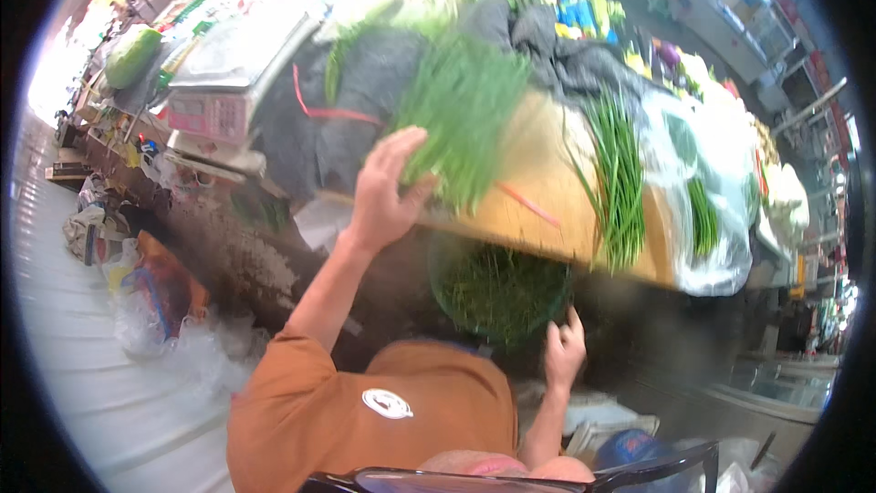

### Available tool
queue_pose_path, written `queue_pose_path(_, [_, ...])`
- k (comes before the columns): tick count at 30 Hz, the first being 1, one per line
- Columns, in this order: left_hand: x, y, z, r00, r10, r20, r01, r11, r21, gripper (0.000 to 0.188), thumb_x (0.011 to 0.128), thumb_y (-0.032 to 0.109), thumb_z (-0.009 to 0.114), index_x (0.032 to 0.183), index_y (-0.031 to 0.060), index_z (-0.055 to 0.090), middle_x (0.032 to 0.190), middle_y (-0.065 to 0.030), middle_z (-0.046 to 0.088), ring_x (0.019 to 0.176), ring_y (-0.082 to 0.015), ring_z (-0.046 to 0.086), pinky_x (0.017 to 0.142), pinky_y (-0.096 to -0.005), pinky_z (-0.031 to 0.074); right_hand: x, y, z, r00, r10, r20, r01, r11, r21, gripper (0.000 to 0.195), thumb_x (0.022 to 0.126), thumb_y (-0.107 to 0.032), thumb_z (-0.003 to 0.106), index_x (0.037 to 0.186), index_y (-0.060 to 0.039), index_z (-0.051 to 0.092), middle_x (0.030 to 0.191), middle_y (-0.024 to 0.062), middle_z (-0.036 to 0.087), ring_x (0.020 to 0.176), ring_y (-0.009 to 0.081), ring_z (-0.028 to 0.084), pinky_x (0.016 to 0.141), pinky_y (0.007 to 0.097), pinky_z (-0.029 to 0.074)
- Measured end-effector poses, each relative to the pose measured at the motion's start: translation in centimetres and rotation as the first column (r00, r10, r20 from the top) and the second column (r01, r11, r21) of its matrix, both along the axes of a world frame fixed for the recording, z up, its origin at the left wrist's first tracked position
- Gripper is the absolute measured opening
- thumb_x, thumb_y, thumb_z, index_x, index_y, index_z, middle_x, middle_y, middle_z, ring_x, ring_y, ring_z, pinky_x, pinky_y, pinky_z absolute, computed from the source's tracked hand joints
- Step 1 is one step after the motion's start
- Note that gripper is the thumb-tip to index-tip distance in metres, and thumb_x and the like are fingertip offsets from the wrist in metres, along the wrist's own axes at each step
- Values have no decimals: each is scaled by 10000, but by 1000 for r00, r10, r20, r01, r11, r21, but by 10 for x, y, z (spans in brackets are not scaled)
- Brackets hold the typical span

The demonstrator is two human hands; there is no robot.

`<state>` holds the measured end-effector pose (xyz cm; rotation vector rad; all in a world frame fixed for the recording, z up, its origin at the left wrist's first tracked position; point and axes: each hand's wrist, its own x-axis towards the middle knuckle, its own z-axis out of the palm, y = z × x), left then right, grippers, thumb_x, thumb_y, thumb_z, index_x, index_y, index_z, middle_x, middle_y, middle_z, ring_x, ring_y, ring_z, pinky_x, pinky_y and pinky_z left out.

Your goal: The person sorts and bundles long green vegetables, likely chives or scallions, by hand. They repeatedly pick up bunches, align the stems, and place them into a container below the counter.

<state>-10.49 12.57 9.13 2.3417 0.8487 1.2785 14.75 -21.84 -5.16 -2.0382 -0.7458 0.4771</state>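
A large bunch of long green leafy stalks [465, 109], which look like chives, lies blurred on the wooden board [547, 137]. Against its left side is my left hand [390, 188], fingers extended and thumb apart, touching or almost touching the stalk ends. Below the board's edge, my right hand [565, 349] has curled fingers with one pointing up. A thin dark shape rises beside that finger; whether I hold it is unclear. Next to this hand stands a green tub [445, 308] of loose green trimmings [506, 287]. A neater bunch of green stalks [619, 185] overhangs the board at right.
Left of the board is a weighing scale [233, 55] with a pink keypad. A red strip [342, 114] lies on dark cloth [287, 144], another red strip [530, 205] on the board. Clear plastic [729, 267] covers more stalks at right. A winter melon [131, 58] sits far left.
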Motion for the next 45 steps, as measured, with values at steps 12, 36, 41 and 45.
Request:
queue_pose_path(12, [-73, -171, -136, 906, 374, 198, 100, 266, -959, 219, 1035, 224, 574, 1096, 33, 663, 902, -44, 686, 743, -92, 615, 658, -231, 494, 7, -70, -62, 890, -131, -436, 123, 991, -47, 371, 993, -159, 610, 1293, 57, 587, 1212, 146, 663, 1093, 223, 645, 962, 336, 499])
queue_pose_path(36, [-124, -255, -243, 953, 283, -106, -72, -129, -989, 317, 1027, 256, 586, 1199, -11, 585, 1041, -113, 705, 870, -163, 688, 702, -264, 555, 84, -63, -166, 995, 62, 75, -21, 889, -458, 609, 858, -279, 729, 1385, -33, 546, 1474, 222, 489, 1225, 392, 589, 951, 438, 527])
queue_pose_path(41, [-185, -280, -269, 909, 203, -365, -346, -122, -930, 243, 1018, 241, 595, 1129, 28, 631, 963, -81, 717, 808, -140, 685, 626, -238, 530, 128, -27, -172, 921, 361, 148, -213, 784, -583, 720, 845, -317, 757, 1447, -62, 457, 1553, 230, 346, 1258, 387, 554, 987, 458, 528])
queue_pose_path(45, [-237, -321, -285, 862, 301, -407, -362, -196, -911, 226, 1003, 213, 605, 1103, 12, 636, 919, -99, 717, 714, -144, 668, 573, -247, 517, 124, -4, -148, 904, 407, 131, -227, 716, -660, 635, 853, -291, 754, 1389, -54, 510, 1511, 226, 396, 1190, 375, 603, 949, 450, 552])
